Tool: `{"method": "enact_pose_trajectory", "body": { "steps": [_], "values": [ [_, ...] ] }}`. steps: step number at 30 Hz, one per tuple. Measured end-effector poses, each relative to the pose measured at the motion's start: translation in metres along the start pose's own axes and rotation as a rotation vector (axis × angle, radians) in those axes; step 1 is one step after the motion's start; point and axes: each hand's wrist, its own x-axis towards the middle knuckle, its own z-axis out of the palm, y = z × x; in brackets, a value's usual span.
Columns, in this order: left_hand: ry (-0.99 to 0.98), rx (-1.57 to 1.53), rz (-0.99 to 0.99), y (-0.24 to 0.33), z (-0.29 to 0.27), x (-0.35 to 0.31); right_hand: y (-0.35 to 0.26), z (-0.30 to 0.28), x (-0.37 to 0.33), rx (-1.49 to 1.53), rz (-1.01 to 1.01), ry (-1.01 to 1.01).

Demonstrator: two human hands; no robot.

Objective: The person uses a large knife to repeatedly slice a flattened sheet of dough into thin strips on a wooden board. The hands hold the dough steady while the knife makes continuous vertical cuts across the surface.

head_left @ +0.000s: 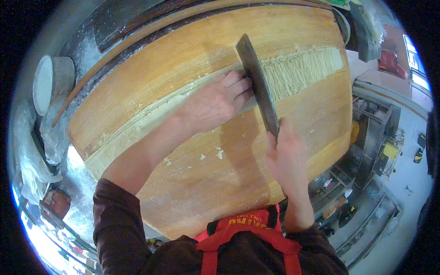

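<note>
My right hand (pixel 288 153) is closed around the handle of a wide kitchen cleaver (pixel 257 82). Its blade stands upright across a long, floured strip of folded dough (pixel 158 109) on the wooden board. Just left of the blade, my left hand (pixel 219 98) rests on the dough with curled fingers, the knuckles close to the steel. Right of the cleaver lie thin cut noodles (pixel 302 72) in a row, side by side. The hand and blade hide the dough at the cutting spot.
The wooden board (pixel 197 183) carries flour and dough crumbs. A long wooden rolling pin (pixel 137 37) lies along its far edge. At the left stand a white round container (pixel 44 85) and plastic bags (pixel 34 158). Metal racks (pixel 371 133) are at the right, beyond the board.
</note>
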Motion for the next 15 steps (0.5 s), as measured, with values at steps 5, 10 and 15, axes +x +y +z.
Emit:
{"method": "enact_pose_trajectory", "body": {
  "steps": [5,10,15],
  "values": [
    [-0.018,-0.007,0.000,0.000,-0.001,0.000,-0.004,0.012,0.046,0.085,-0.038,0.141],
    [-0.025,-0.061,-0.011,-0.001,-0.001,-0.002,0.011,0.014,0.030,0.156,-0.129,0.193],
    [0.001,-0.052,-0.015,-0.002,-0.002,-0.004,0.005,0.009,-0.002,0.075,-0.035,0.065]
  ]
}}
